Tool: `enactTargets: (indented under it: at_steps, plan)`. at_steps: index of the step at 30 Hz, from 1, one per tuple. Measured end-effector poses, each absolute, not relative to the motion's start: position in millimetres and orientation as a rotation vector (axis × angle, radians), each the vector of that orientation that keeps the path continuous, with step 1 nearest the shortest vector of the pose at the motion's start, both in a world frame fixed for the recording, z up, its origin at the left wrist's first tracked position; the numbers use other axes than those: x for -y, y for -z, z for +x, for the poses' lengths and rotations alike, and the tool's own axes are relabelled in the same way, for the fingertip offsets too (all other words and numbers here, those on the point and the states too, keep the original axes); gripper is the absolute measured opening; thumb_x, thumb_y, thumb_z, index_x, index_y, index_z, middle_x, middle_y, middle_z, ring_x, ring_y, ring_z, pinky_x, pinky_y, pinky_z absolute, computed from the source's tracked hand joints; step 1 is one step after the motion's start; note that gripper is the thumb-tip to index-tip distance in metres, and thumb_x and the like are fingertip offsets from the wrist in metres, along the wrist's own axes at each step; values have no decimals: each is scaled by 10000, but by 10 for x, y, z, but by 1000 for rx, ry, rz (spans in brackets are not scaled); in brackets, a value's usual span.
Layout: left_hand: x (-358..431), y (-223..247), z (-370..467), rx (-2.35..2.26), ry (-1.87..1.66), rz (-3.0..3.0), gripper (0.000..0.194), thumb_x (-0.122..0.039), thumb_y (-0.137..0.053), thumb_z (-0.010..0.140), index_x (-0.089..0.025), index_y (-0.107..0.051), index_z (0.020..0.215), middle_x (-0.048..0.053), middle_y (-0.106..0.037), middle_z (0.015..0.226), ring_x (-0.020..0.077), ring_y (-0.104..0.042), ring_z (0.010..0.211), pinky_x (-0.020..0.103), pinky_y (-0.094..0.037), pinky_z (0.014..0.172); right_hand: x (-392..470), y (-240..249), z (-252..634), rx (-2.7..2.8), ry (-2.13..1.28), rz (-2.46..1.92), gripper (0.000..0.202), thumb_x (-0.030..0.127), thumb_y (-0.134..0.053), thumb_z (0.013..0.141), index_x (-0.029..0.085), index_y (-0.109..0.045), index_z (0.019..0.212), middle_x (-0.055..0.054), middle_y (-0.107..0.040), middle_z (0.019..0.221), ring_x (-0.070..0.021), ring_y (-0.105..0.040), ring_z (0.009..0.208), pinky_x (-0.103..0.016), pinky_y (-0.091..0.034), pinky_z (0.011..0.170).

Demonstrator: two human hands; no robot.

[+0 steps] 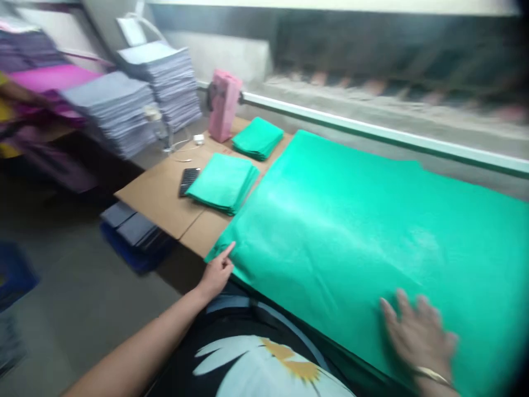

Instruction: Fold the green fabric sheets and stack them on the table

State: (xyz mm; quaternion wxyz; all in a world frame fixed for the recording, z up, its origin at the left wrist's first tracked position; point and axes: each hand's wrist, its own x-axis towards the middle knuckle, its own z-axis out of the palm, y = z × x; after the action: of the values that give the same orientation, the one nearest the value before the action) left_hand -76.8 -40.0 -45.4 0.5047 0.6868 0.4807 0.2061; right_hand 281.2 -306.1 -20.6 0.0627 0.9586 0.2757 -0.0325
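A large green sheet of smooth, fabric-like material covers the table before me, with faint creases in it. At its near left corner, my left hand is closed on the edge, index finger stretched over the top and the other fingers curled. My right hand, wearing a bangle at the wrist, is open with fingers spread, palm down over the near right part of the sheet. Left of the sheet, a stack of folded green pieces lies partly over a black calculator-like device.
Behind are a smaller green stack and a pink upright package on the brown tabletop. A white charger with cable lies nearby. Tall grey stacks stand at back left. A person's arm shows far left. Blue crate below.
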Motion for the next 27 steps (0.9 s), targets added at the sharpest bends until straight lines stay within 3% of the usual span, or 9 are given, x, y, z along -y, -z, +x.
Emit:
enactTargets:
  at_steps: [3,8,11,14,16,19,23,27]
  plan:
    - [326,393,-826,-1148,-382,1836,627,-254,-423,801,-162,-307,1410,-40,-473,656,103,-416,586,202,-369,589,3323,226,2827,-610,29,3024,677,559,-107,922,158,-265,1443,-95,-159,1482,-278,-118,1347,-595,-175,1040]
    - [133,75,-794,-1257,-114,2199,618,-279,-365,831,-194,-249,1432,-11,-546,692,152,-519,614,262,-435,649,3762,335,2852,-417,-64,3152,735,611,-48,888,182,-275,1440,-60,-156,1484,-263,-104,1349,-605,-146,1038]
    - [-51,-94,-496,-1265,-308,2493,594,-315,-341,866,-189,-235,1437,72,-609,954,215,-577,858,334,-453,793,3840,386,2844,-409,-80,3168,738,616,-52,882,187,-275,1440,-60,-157,1483,-271,-112,1347,-612,-144,1033]
    - [-230,-53,-43,-1024,-468,2691,618,-408,-336,891,-151,-215,1440,135,-457,1324,246,-438,1201,375,-376,980,3768,412,2844,-363,-85,3174,791,647,-58,856,160,-271,1441,-89,-155,1482,-309,-118,1341,-631,-149,1020]
    - [-296,63,208,-962,-406,2806,618,-453,-337,891,-156,-262,1427,125,-318,1446,261,-300,1320,417,-297,1051,3674,419,2891,-380,-105,3151,830,661,-50,833,139,-257,1444,-97,-141,1484,-318,-98,1343,-633,-148,1018]
    - [-305,236,376,-963,-278,2926,611,-503,-357,872,-217,-314,1410,82,-233,1491,272,-207,1368,463,-223,1082,3461,409,3143,-474,-86,3078,848,678,-50,807,159,-227,1454,-58,-109,1493,-299,-67,1351,-635,-151,1017]
    - [-287,350,341,-979,-289,2990,634,-523,-361,848,-288,-249,1426,27,-208,1496,256,-218,1368,451,-224,1081,2942,318,3951,-498,-21,3015,811,723,-100,813,246,-198,1462,20,-75,1497,-279,-51,1355,-617,-123,1036]
    - [-343,471,305,-986,-353,3010,684,-520,-399,798,-363,-178,1426,-33,-261,1472,250,-263,1353,441,-267,1059,2164,209,5119,-521,28,3088,757,730,-125,845,288,-233,1450,11,-117,1494,-324,-89,1342,-626,-87,1030]
